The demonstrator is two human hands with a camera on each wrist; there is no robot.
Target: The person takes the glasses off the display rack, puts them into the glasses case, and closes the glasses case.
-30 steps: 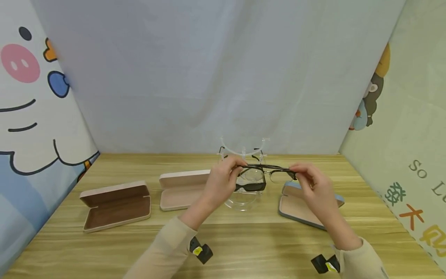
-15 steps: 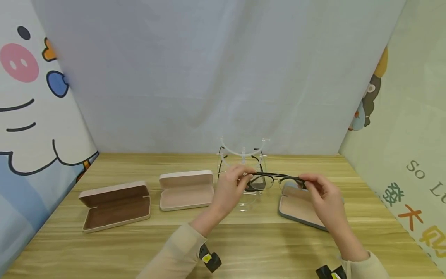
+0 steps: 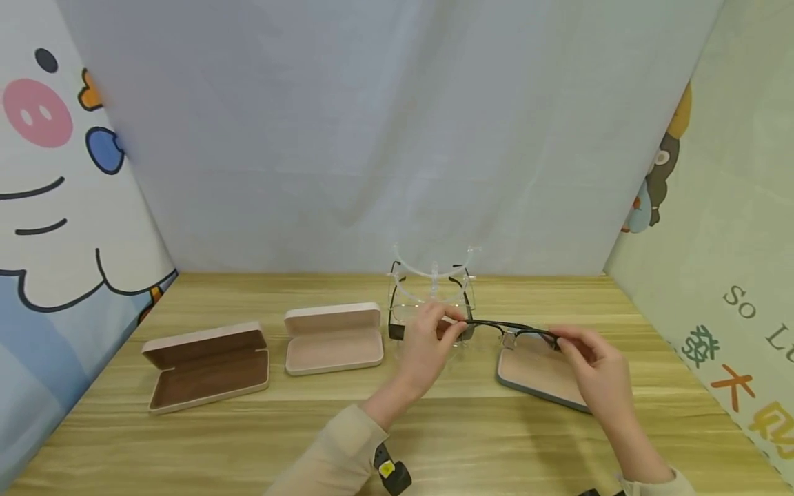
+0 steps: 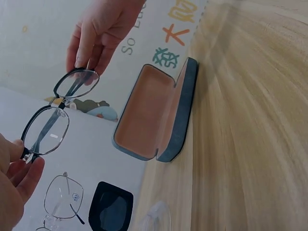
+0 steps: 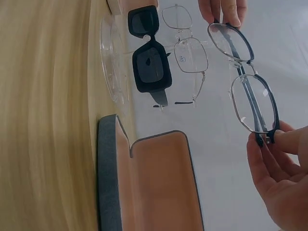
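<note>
A pair of black half-rim glasses (image 3: 517, 327) with folded temples is held level between both hands. My left hand (image 3: 428, 348) pinches one end of the frame. The other end is pinched by my right hand (image 3: 598, 368). Just below the glasses, an open blue-grey glasses case (image 3: 540, 375) with a peach lining lies on the table, partly covered by the right hand in the head view. Behind the left hand stands a clear display stand (image 3: 434, 274). It bears black sunglasses (image 5: 152, 70) and thin wire-rimmed glasses (image 5: 191, 57).
An open pale case (image 3: 207, 379) with a brown lining lies at the left of the wooden table (image 3: 446, 441). Between it and the stand is another open pale case (image 3: 335, 348), lined in pink. A grey-white cloth (image 3: 310, 138) hangs behind the table.
Both hands have moved right and towards the near edge with the half-rim glasses, from in front of the display stand to above the blue-grey case. More of the stand and sunglasses shows.
</note>
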